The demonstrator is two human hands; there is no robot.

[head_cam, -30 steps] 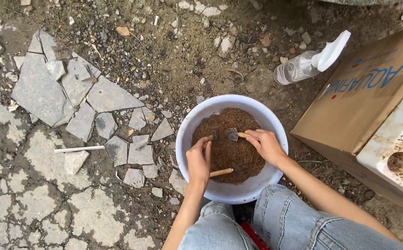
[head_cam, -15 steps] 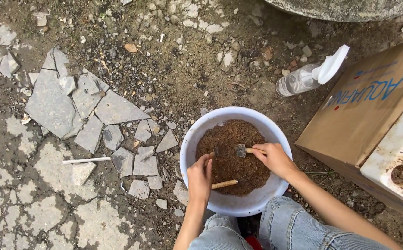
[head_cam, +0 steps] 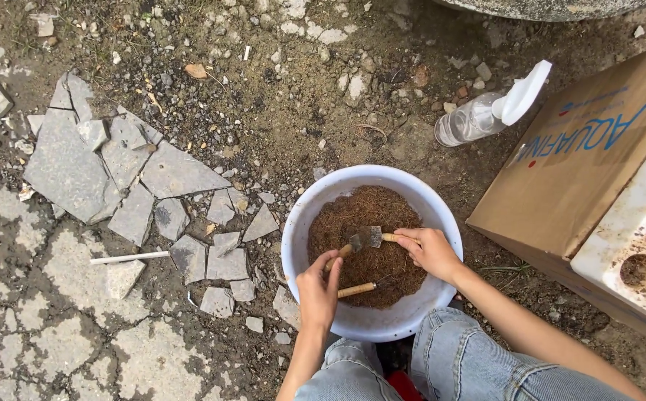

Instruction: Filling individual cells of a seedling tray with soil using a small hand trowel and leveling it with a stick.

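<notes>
A small trowel [head_cam: 367, 238] with a short wooden handle lies over the brown fibrous soil [head_cam: 371, 245] inside a pale blue-white basin [head_cam: 441, 215], its metal blade pointing away from the right hand [head_cam: 430, 252] and toward the left hand [head_cam: 319, 289]; its long axis runs roughly across the basin, from one hand to the other. The right hand has its grip closed around the end of that handle, fingers curled over it, so this is the hand that carries the tool. The left hand's grip is partly closed near a second wooden-handled tool [head_cam: 341, 252] whose handle slants up from its fingers toward the trowel blade; whether the fingers actually clasp it or only rest beside it is hard to tell from this angle. A third wooden stick or handle [head_cam: 356, 289] lies on the soil just to the right-hand side of the left hand, apart from both grips. Below the basin the knees in blue jeans [head_cam: 456, 356] are cut off by the frame edge. Beyond the right hand sit a brown cardboard box [head_cam: 560, 193] and, on it, a dirty white tray [head_cam: 634, 245] with round hollows, only partly in view. A clear spray bottle [head_cam: 486, 115] lies on the ground further off. Out past the left hand are broken grey slabs [head_cam: 78, 167] and a thin white stick [head_cam: 130, 258].
</notes>
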